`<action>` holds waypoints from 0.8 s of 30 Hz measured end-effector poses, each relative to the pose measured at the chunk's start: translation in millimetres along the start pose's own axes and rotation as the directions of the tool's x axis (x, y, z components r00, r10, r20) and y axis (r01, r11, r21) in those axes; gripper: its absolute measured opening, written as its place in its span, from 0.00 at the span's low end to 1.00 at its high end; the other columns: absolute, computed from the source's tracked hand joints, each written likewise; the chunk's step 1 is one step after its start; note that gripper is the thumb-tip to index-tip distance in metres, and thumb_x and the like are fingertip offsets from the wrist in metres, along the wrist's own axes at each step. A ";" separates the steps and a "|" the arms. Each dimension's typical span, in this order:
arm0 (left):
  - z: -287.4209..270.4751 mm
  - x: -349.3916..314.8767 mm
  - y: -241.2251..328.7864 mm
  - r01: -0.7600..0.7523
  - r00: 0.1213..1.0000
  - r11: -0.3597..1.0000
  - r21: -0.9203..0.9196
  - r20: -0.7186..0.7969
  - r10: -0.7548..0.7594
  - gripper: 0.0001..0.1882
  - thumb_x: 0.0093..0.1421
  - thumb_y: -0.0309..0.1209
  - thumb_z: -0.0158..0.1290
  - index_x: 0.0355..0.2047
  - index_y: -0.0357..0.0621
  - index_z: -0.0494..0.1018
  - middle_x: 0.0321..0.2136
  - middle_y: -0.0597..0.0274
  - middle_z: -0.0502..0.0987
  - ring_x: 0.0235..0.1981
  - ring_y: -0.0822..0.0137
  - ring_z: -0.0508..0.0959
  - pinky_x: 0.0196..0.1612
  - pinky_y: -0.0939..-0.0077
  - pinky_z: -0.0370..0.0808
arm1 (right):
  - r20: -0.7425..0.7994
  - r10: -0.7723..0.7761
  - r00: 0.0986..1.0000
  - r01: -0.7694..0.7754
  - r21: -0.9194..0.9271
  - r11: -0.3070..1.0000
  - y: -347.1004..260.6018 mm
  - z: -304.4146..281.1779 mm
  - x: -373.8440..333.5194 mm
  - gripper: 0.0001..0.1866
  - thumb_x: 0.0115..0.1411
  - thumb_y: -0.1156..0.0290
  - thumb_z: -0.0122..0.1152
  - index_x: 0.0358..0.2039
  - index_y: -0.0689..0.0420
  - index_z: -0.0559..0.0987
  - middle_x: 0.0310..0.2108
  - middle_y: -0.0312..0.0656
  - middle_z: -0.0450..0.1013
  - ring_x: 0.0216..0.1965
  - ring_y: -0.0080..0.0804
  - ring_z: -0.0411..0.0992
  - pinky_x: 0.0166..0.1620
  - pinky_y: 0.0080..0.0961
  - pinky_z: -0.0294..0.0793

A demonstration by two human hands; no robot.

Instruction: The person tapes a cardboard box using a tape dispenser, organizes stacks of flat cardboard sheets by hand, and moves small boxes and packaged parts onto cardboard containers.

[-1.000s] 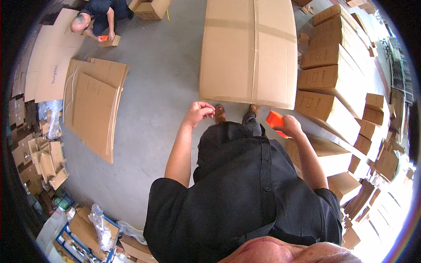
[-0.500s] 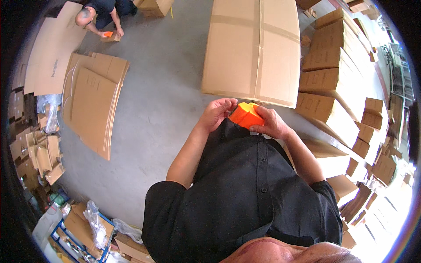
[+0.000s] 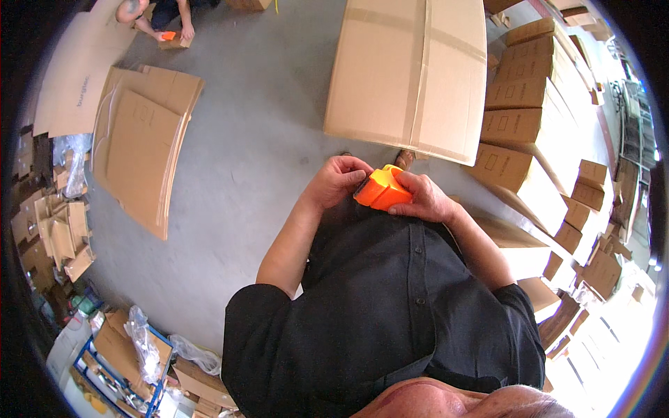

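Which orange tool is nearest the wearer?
The orange tool in the right hand, left hand at its dark end; the other one is with the co-worker.

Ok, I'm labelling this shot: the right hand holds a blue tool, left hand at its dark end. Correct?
Not quite: the tool is orange, not blue, as the head view shows. The right hand does hold it, with the left hand at its dark end.

Right hand (image 3: 430, 199) gripping orange tool (image 3: 380, 191), left hand (image 3: 337, 182) at its end, large carton (image 3: 383, 87) beyond
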State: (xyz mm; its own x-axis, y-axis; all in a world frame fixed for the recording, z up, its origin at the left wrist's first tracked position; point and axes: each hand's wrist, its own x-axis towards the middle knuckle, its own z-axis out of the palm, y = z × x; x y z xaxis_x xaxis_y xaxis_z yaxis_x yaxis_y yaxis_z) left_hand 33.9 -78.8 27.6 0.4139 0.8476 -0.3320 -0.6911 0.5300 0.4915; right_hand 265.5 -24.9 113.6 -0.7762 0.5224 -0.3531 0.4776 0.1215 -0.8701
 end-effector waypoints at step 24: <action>-149.0 57.7 26.8 -0.403 0.766 0.872 0.277 -0.418 0.488 0.06 0.55 0.22 0.55 0.35 0.41 0.74 0.28 0.67 0.76 0.30 0.77 0.72 0.35 0.80 0.68 | -0.316 0.016 0.949 -0.226 -0.639 0.735 94.8 23.8 -25.2 0.21 0.50 0.59 0.63 0.33 0.59 0.65 0.20 0.46 0.72 0.26 0.46 0.73 0.44 0.38 0.68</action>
State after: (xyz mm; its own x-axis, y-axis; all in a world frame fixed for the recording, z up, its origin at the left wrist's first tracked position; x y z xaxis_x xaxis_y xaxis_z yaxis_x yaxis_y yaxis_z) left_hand -49.1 -19.5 -98.4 -0.2676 0.8971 -0.3516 -0.6051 0.1275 0.7859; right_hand 320.5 -46.6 31.8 -0.5984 0.7644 -0.2400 0.7894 0.5112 -0.3400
